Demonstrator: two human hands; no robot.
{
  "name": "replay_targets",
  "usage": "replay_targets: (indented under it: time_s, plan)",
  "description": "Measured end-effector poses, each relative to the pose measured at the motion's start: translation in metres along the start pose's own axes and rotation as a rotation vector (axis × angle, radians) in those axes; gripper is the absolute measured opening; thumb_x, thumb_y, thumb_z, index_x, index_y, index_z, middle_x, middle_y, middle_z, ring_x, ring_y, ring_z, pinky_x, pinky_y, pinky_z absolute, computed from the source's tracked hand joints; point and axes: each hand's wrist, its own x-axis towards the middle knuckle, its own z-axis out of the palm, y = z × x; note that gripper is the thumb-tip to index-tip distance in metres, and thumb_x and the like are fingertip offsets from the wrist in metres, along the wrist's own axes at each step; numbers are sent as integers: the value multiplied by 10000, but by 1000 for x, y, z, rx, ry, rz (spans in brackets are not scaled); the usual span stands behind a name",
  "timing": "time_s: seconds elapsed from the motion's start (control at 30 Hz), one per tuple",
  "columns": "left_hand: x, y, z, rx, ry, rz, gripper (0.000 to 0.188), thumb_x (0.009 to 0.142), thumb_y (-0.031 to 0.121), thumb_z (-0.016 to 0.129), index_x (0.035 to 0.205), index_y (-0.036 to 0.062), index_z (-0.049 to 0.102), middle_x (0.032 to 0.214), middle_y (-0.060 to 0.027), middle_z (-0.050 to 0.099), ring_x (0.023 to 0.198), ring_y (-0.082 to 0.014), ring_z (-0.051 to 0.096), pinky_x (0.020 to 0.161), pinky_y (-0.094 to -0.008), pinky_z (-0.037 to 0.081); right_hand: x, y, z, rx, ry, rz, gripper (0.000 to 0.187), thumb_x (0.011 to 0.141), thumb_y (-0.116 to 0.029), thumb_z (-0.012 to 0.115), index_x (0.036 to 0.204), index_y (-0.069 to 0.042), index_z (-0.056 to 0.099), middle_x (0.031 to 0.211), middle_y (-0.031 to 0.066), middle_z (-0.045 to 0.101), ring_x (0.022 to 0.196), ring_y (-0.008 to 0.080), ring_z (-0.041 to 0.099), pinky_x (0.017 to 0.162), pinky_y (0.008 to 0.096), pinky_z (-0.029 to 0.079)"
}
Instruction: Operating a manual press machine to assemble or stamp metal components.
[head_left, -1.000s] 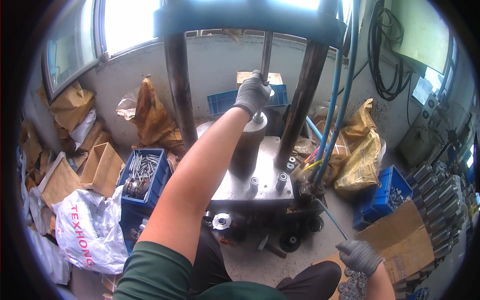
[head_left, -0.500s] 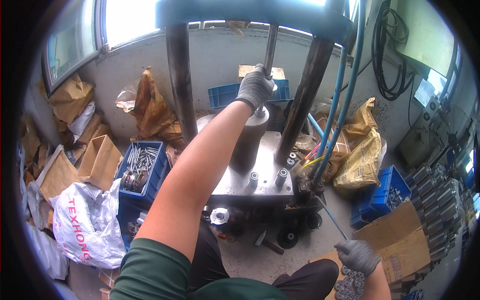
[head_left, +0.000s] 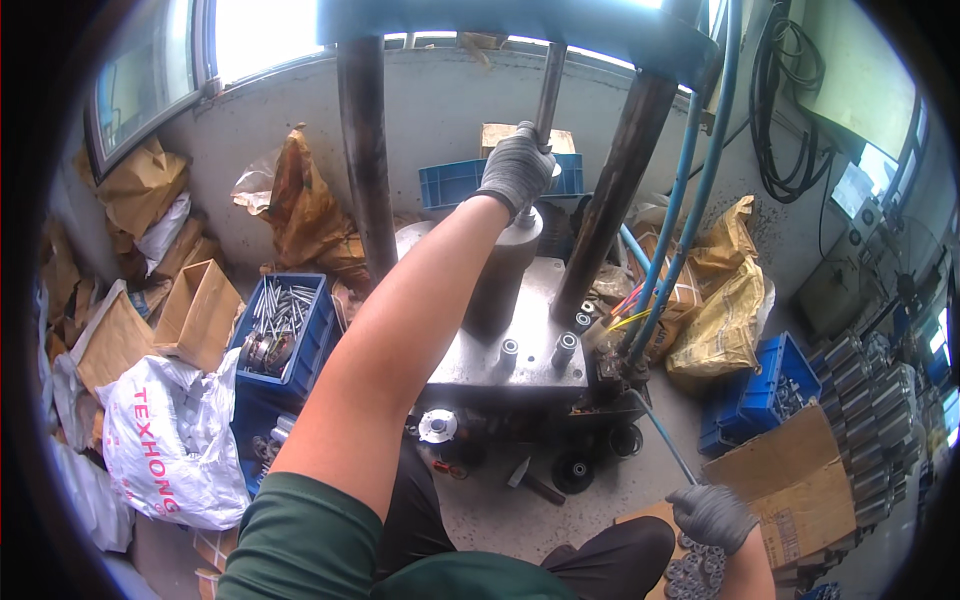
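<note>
My left hand [head_left: 517, 168], in a grey knit glove, reaches up into the press and is closed around the lower end of an upright steel rod [head_left: 550, 95]. A rounded silver end shows beside its fingers; what else they cover is hidden. Below it stands a dark steel cylinder [head_left: 497, 290] with a small bright fitting [head_left: 527, 218] on top, set on the press's metal bed plate [head_left: 460, 365]. Low on the right, my gloved right hand [head_left: 713, 518] is wrapped around the end of a thin blue-grey lever [head_left: 662, 436] that slants up to the press base.
Dark columns [head_left: 365, 160] flank the work. Blue hoses [head_left: 690, 190] run down at right. A blue crate [head_left: 318, 345] of metal pins and a white sack [head_left: 170, 440] sit left. A hammer [head_left: 540, 485] lies on the floor. Stacked metal cylinders [head_left: 870, 420] and cardboard [head_left: 800, 490] are at right.
The view has shifted very slightly. Both hands keep their holds, with no clear movement of the rod or the lever.
</note>
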Motion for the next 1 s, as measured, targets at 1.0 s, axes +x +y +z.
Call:
replay_targets:
  time_s: [1.0]
  plan:
    - [-5,-24,8,-164,112,183,122,946,73,646,1030,38,565,808,-106,652,707,-219,684,628,-370,555,171,42,-156,-145,1270,90,178,951,-186,628,1004,-46,725,926,185,723,918,379,699,831,443,554]
